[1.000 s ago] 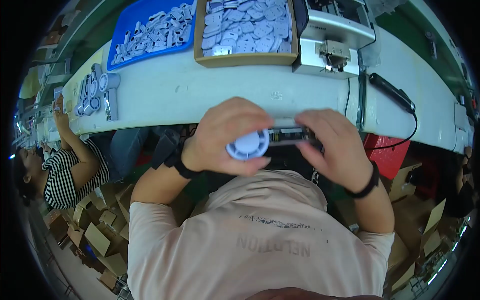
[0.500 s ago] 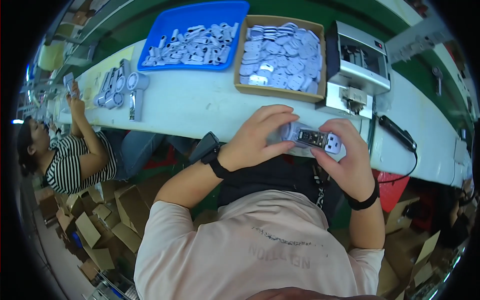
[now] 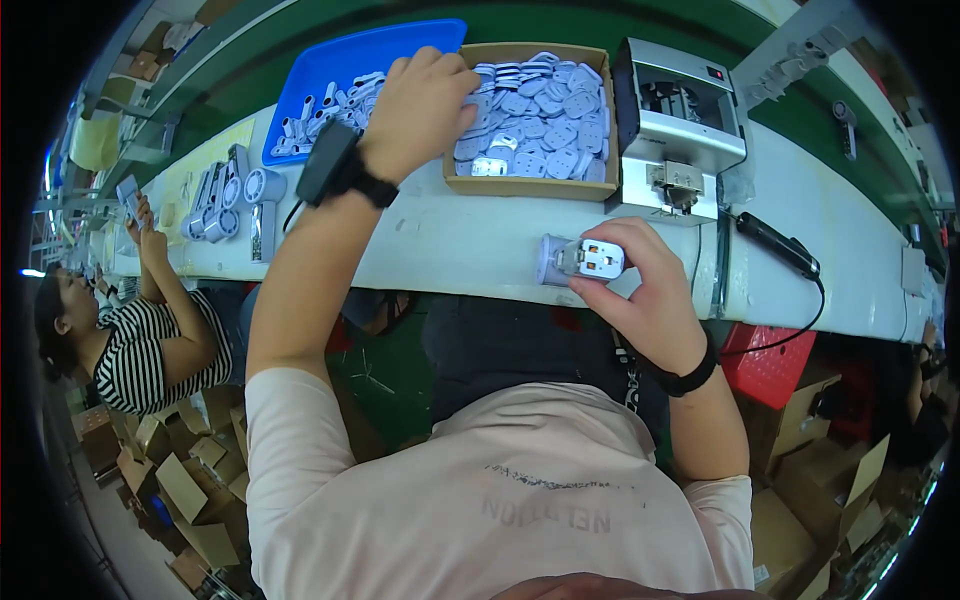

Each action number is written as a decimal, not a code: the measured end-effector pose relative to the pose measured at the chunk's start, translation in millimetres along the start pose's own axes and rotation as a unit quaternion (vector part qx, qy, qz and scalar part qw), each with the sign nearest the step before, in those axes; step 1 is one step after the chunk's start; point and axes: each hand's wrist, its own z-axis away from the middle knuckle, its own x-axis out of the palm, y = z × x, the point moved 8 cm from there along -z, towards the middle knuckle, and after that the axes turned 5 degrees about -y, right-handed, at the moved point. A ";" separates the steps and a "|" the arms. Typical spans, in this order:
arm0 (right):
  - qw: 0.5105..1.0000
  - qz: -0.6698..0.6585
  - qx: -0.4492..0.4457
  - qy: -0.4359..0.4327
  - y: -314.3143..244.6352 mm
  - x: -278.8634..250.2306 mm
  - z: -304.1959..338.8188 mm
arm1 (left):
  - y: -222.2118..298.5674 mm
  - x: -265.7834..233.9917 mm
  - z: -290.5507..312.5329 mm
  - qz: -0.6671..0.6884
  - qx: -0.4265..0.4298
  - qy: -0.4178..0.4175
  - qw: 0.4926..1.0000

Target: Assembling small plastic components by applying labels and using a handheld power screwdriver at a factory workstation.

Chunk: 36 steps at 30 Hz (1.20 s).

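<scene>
Right hand point(image 3: 652, 292) pinches a pale device point(image 3: 598, 260); half-curled left hand point(image 3: 418, 108), grasp indiscernible, has a cardboard box point(image 3: 530, 187) by its fingertips.

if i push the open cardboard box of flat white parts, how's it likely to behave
The cardboard box probably feels weighty, being filled with flat parts. Wide and low, it should slide rather than tip, though its thin walls may flex.

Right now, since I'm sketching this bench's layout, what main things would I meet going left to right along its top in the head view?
Pale plastic pieces with round heads → shallow blue plastic tray → open brown cardboard box → boxy silver machine → black cylindrical tool.
</scene>
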 end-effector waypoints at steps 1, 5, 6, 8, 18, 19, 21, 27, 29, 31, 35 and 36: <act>1.000 -0.004 -0.003 0.000 0.9 0.5 0.1 | 9.4 11.4 -11.5 -0.111 0.042 -0.040 0.992; 1.000 -0.016 -0.013 0.009 3.3 1.0 0.3 | 5.3 37.1 -30.8 -0.114 0.028 -0.176 0.977; 1.000 -0.021 -0.020 0.011 2.8 1.4 1.1 | 6.2 38.2 -32.4 -0.112 0.038 -0.178 0.977; 0.999 -0.027 -0.021 0.020 3.9 -0.5 2.2 | 4.7 38.3 -30.7 -0.137 0.075 -0.177 0.972; 0.999 -0.036 -0.025 -0.006 14.8 -0.8 0.2 | 91.6 -46.1 51.0 0.384 -0.027 -0.012 0.923; 0.999 -0.041 -0.024 -0.011 15.1 0.9 0.4 | 113.0 -52.6 58.0 0.429 0.019 0.032 0.903; 0.998 -0.042 -0.035 -0.015 13.1 2.2 -0.6 | 126.3 -61.1 64.8 0.471 0.064 0.074 0.877; 0.997 -0.038 -0.060 -0.010 12.6 5.1 1.3 | 154.9 -58.1 65.9 0.318 0.161 0.011 0.934; 0.998 -0.037 -0.057 -0.005 13.5 2.7 3.0 | 157.5 -61.2 70.2 0.303 0.172 0.024 0.937; 0.998 -0.032 -0.051 -0.008 14.8 2.3 4.7 | 148.9 -57.9 77.1 0.338 0.128 -0.018 0.932; 0.998 -0.038 -0.046 -0.010 16.3 3.9 2.4 | 151.3 -47.3 81.8 0.375 0.088 -0.010 0.923; 0.998 -0.038 -0.046 -0.013 15.8 5.2 1.9 | 152.3 -45.8 82.9 0.383 0.078 0.006 0.920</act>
